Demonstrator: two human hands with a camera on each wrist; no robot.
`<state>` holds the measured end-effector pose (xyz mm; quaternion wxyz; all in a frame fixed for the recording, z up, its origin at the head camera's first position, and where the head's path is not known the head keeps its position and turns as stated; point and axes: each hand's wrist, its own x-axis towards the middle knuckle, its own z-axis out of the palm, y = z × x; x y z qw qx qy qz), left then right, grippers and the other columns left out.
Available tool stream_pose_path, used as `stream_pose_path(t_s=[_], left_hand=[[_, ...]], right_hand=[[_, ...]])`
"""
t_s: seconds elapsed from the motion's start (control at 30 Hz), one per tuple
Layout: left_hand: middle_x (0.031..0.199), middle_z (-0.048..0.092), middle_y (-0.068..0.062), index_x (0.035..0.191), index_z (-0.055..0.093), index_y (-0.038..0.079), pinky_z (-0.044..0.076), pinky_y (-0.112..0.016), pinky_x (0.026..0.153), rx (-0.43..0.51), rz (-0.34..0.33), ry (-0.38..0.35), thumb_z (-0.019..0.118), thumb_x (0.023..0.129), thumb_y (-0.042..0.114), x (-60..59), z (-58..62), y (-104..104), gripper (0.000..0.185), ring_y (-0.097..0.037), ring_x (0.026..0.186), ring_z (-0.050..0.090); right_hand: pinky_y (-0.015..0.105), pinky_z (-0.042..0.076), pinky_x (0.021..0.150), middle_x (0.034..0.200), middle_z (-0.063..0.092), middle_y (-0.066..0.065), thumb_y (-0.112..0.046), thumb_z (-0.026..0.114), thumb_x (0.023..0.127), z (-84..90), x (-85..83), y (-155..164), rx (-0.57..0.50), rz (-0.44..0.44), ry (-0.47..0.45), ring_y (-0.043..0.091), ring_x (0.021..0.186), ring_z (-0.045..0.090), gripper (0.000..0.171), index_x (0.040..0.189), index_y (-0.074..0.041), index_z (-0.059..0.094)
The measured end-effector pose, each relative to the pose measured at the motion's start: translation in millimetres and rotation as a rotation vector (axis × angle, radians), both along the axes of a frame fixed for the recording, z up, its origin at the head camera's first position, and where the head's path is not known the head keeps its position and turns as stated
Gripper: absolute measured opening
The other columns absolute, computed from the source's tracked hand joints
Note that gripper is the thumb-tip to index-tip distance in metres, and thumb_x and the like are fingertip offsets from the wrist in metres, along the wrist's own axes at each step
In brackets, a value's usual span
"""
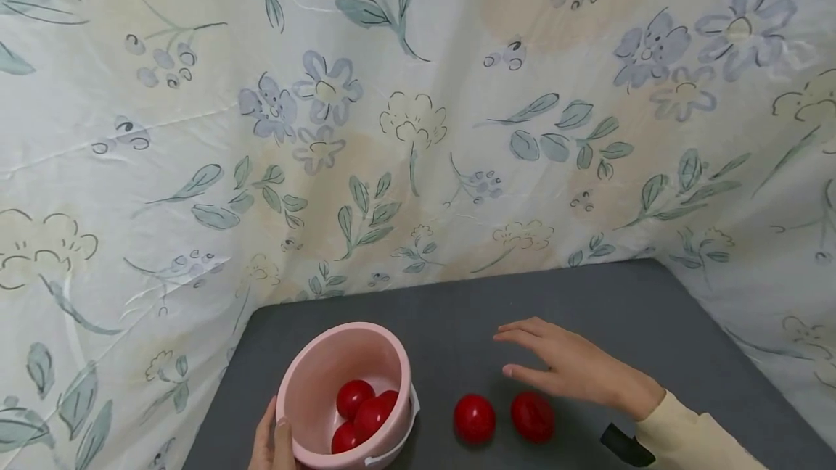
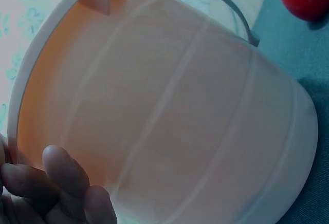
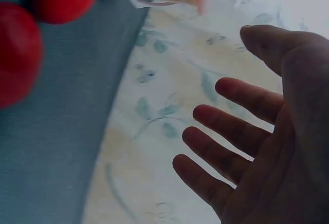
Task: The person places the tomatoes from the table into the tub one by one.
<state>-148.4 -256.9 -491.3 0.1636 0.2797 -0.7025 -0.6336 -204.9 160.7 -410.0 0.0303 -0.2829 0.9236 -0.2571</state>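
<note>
My left hand (image 1: 273,442) grips the left rim of a pink bucket (image 1: 320,383), thumb at the rim and fingers along the outside. Three glossy red round things (image 1: 355,397) show inside it. The left wrist view shows the bucket's ribbed side (image 2: 169,106) with the fingertips (image 2: 64,170) against it near the rim. My right hand (image 1: 578,368) hovers over the dark table with fingers spread and nothing in them. Just below and left of it lie two more glossy red things, a round one (image 1: 474,419) and a slightly oval one (image 1: 532,416).
The dark grey table (image 1: 457,325) is bordered at the back and sides by floral cloth (image 1: 418,129). A white handle (image 1: 400,437) hangs down the bucket's right side. On the right wrist sits a black strap (image 1: 627,446), by a cream sleeve (image 1: 692,434).
</note>
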Motion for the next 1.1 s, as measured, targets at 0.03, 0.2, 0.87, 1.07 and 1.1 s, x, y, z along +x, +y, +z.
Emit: stream_pose_path(t_s=[0.03, 0.2, 0.87, 1.07, 1.1], left_hand=[[0.135, 0.047, -0.048, 0.155, 0.037, 0.005, 0.057, -0.024, 0.056, 0.008, 0.005, 0.019, 0.043, 0.106, 0.025, -0.3, -1.3, -0.2, 0.053, -0.007, 0.073, 0.069], [0.137, 0.045, -0.047, 0.155, 0.036, 0.005, 0.057, -0.025, 0.056, 0.018, -0.003, 0.027, 0.041, 0.106, 0.026, 0.2, -1.7, 0.1, 0.053, -0.006, 0.073, 0.068], [0.11, 0.063, -0.044, 0.158, 0.031, 0.011, 0.052, -0.036, 0.04, -0.001, -0.045, -0.105, 0.037, 0.107, 0.034, 5.8, 15.1, 2.9, 0.056, -0.019, 0.05, 0.064], [0.093, 0.069, -0.036, 0.157, 0.033, 0.01, 0.05, -0.037, 0.037, 0.005, -0.036, -0.082, 0.038, 0.107, 0.031, 6.3, 14.0, 0.8, 0.054, -0.019, 0.045, 0.063], [0.091, 0.07, -0.034, 0.157, 0.032, 0.01, 0.05, -0.037, 0.037, 0.006, -0.039, -0.082, 0.038, 0.107, 0.031, 6.5, 13.8, 0.4, 0.055, -0.019, 0.045, 0.063]], right_hand=[[0.049, 0.052, 0.102, 0.143, 0.057, -0.008, -0.061, 0.051, 0.1, -5.4, 1.5, 1.0, -0.003, -0.009, -0.009, 0.021, 0.132, 0.056, 0.05, 0.138, -0.031, 0.059], [0.047, 0.054, 0.1, 0.142, 0.058, -0.007, -0.06, 0.05, 0.101, -31.4, 5.4, 5.0, -0.014, -0.022, -0.053, 0.022, 0.13, 0.057, 0.048, 0.137, -0.03, 0.06], [0.044, 0.057, 0.089, 0.143, 0.057, -0.001, -0.062, 0.059, 0.095, -98.5, 28.1, 2.8, 0.092, -0.036, -0.052, 0.025, 0.123, 0.058, 0.057, 0.138, -0.026, 0.061], [0.036, 0.058, 0.087, 0.141, 0.056, -0.002, -0.066, 0.061, 0.091, -109.0, 32.1, 2.3, 0.091, -0.045, -0.141, 0.025, 0.124, 0.056, 0.068, 0.142, -0.021, 0.057], [0.035, 0.058, 0.086, 0.141, 0.056, -0.001, -0.066, 0.062, 0.09, -110.3, 32.6, 2.4, 0.088, -0.044, -0.146, 0.025, 0.124, 0.057, 0.069, 0.141, -0.021, 0.057]])
